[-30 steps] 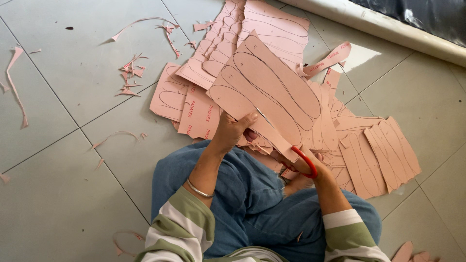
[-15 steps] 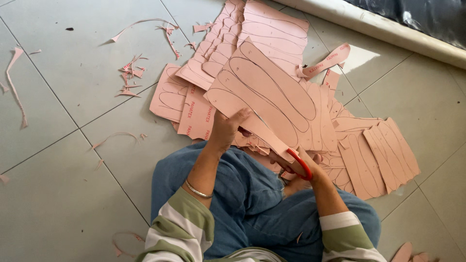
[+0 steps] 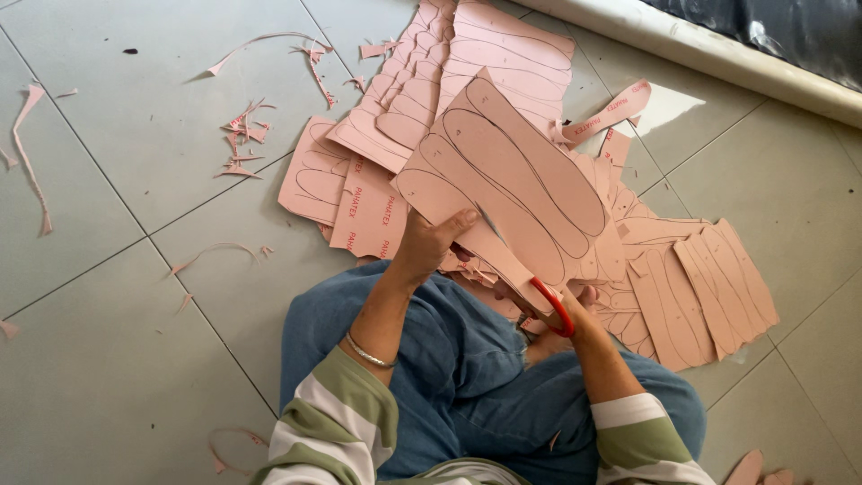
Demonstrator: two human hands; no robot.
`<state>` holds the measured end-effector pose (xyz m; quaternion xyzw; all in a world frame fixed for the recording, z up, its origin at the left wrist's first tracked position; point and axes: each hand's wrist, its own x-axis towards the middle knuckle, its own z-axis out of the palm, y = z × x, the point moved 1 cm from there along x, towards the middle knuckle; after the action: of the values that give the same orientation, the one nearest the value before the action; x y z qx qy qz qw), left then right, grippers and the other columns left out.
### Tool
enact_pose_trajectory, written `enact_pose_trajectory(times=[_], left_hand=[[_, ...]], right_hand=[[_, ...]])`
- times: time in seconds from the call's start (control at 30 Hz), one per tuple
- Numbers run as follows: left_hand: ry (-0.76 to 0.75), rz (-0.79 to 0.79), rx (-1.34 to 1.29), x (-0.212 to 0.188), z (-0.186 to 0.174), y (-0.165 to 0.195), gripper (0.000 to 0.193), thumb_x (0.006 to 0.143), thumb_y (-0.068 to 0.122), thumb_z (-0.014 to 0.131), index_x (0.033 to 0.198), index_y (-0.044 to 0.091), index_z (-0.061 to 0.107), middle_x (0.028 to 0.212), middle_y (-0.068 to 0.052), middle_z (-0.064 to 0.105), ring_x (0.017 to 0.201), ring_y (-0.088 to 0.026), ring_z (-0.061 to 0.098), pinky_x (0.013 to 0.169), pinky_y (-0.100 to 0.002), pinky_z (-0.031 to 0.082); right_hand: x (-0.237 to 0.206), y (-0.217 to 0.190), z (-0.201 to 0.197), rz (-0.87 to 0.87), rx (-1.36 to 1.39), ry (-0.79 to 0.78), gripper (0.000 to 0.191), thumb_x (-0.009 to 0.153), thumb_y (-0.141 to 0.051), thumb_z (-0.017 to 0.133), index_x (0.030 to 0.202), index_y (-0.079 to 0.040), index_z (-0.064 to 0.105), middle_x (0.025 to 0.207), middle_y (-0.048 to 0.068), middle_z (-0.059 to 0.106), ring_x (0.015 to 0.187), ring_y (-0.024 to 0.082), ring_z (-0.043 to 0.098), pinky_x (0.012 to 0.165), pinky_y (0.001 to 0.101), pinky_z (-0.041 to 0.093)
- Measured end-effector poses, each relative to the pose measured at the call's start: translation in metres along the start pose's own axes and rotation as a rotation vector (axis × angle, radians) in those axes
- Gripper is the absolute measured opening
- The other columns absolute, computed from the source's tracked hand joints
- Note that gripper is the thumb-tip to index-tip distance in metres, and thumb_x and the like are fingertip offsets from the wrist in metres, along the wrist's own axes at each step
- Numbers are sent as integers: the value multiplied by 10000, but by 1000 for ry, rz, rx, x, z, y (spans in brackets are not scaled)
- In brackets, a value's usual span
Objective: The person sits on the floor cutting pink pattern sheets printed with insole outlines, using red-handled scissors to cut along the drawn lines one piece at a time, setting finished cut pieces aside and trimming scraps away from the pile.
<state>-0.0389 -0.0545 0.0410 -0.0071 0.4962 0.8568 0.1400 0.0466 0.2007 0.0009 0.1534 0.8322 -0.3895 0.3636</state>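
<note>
A pink sheet (image 3: pixel 503 180) marked with sole outlines is held up over the lap of a person seated on a grey tiled floor (image 3: pixel 117 359). To the left, thin pink offcuts (image 3: pixel 242 144) lie scattered on the tiles. The left hand (image 3: pixel 431 238) grips the sheet's near edge, thumb on top, while the right hand (image 3: pixel 561 310) is closed around red-handled scissors (image 3: pixel 552 305) at its near right corner. More marked pink sheets (image 3: pixel 709 287) lie fanned out on the floor at right.

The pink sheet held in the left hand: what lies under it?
Under the pink sheet lie more pink marked sheets on the tiled floor. The scissors' blades are covered.
</note>
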Motion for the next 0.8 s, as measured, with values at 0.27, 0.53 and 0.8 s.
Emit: enact_pose_trajectory(times=[0.27,0.53,0.8], left_hand=[[-19,100,10,3,-4,-12,314,949,70,722,1222,-24,601,1092,-84,673,965,-136,658,823,-276,581],[-11,97,-33,3,-4,-13,327,938,68,724,1229,-12,599,1127,-71,662,1011,-140,646,875,-284,570],[153,-122,-21,8,-4,-6,276,876,82,744,1104,-51,663,999,-110,717,836,-179,707,663,-344,619]], right_hand=[[-5,-6,-3,12,-27,0,518,846,-509,703,946,-2,723,771,79,653,748,195,581,672,314,440],[-4,-6,-3,12,-45,0,555,840,-548,704,996,-17,729,845,94,691,825,213,617,732,323,463],[-17,-33,-6,-67,-94,43,596,834,-587,705,1047,-32,734,919,109,728,901,231,652,792,332,485]])
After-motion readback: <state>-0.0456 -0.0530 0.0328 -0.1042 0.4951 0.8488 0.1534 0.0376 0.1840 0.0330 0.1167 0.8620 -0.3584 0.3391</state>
